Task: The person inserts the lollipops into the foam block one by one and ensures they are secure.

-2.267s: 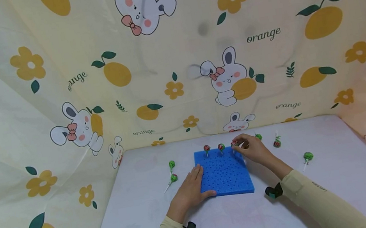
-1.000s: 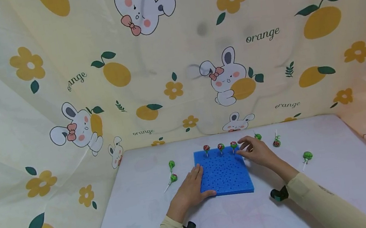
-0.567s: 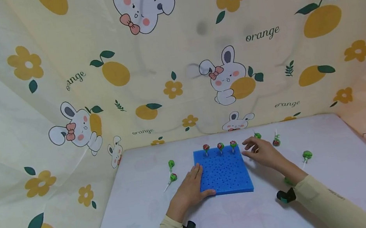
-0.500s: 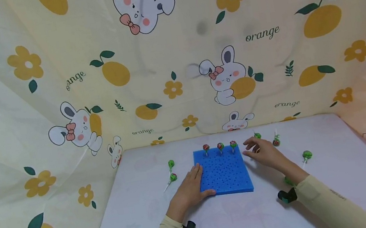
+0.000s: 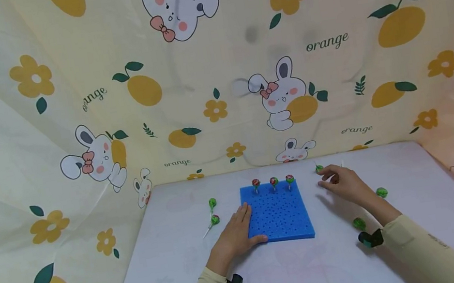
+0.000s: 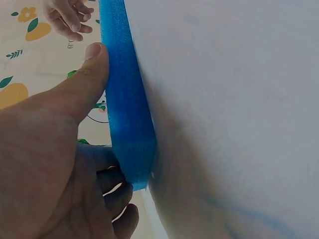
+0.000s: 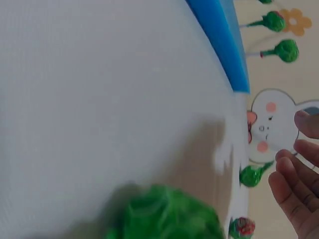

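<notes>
A square blue foam board (image 5: 280,219) dotted with small holes lies on the white table. Three wrapped lollipops stand upright along its far edge: a left one (image 5: 256,183), a middle one (image 5: 274,181) and a right one (image 5: 289,178). My left hand (image 5: 234,234) rests against the board's near-left corner, fingers along the left side and thumb at the front edge. To the right of the board, my right hand (image 5: 345,186) hovers with loosely bent fingers and nothing between them. Its fingertips are close to a green lollipop (image 5: 318,168) at the back.
Two lollipops, an upper one (image 5: 212,203) and a lower one (image 5: 215,219), lie left of the board. Right of it are a green lollipop (image 5: 359,224) by the right wrist and another (image 5: 381,192) beyond the forearm. A red-green lollipop (image 7: 242,227) is hidden behind the right hand in the head view.
My right hand has let go of the third lollipop, which stands in the board, and has moved right, away from it. The left hand has stayed in place.
</notes>
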### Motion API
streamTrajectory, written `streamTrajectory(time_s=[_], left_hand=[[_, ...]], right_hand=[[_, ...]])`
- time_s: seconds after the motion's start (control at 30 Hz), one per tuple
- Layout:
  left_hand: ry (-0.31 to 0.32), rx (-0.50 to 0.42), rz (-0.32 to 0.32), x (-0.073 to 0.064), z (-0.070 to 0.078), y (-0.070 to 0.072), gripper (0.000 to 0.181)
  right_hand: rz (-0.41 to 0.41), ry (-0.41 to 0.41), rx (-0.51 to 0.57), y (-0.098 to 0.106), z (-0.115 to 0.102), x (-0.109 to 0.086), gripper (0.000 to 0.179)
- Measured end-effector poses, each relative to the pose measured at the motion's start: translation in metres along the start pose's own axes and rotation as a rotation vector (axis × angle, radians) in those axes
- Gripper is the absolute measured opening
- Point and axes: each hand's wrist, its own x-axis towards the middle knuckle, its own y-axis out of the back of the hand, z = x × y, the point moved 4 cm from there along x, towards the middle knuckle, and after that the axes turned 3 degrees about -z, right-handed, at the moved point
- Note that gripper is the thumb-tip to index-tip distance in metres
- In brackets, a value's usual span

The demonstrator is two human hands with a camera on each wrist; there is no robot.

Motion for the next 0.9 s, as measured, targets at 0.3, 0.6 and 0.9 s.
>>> streamTrajectory(time_s=[0.3, 0.6, 0.9], left_hand=[[0.009, 0.002, -0.012, 0.000, 0.000, 0.000, 0.105], [0.010, -0.001, -0.014, 0.001, 0.000, -0.001, 0.105], [0.004, -0.002, -0.013, 0.000, 0.001, -0.001, 0.105]], right_hand=[[-0.008, -0.036, -0.034, 0.018, 0.022, 0.002, 0.039], [-0.030, -0.072, -0.049, 0.026, 0.040, 0.005, 0.040], [-0.031, -0.066, -0.061, 0.029, 0.049, 0.006, 0.039]])
